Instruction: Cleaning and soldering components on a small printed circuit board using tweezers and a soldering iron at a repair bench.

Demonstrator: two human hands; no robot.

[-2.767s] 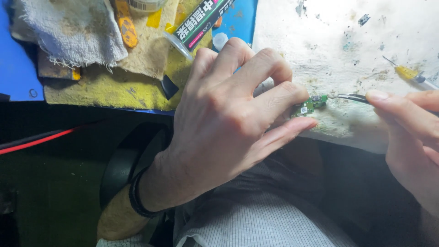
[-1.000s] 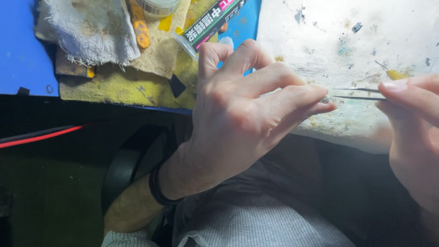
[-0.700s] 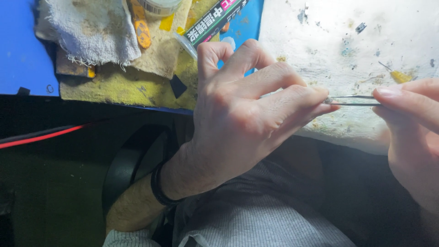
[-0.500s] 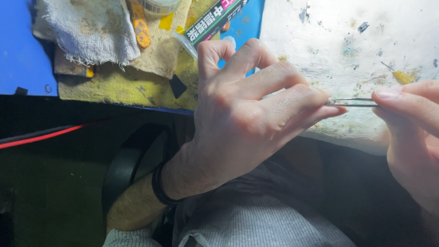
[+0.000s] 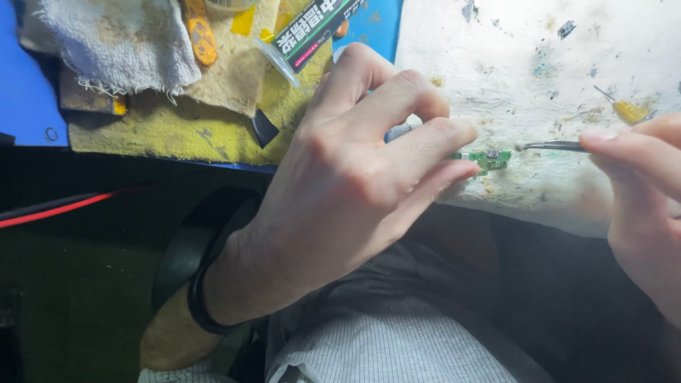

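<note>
My left hand reaches over the front edge of a stained white work surface and pinches a small green circuit board at its fingertips. My right hand at the right edge grips thin metal tweezers. The tweezer tips point left and stop just right of the board, a small gap apart from it. A black band sits on my left wrist.
A yellow stained cloth and a grey rag lie on a blue mat at the upper left. On the cloth lies a clear tube with a dark label. A red wire runs along the dark left side.
The tweezers have pulled slightly right, away from my left fingertips. The green board, hidden behind those fingers a moment ago, shows again at their tips.
</note>
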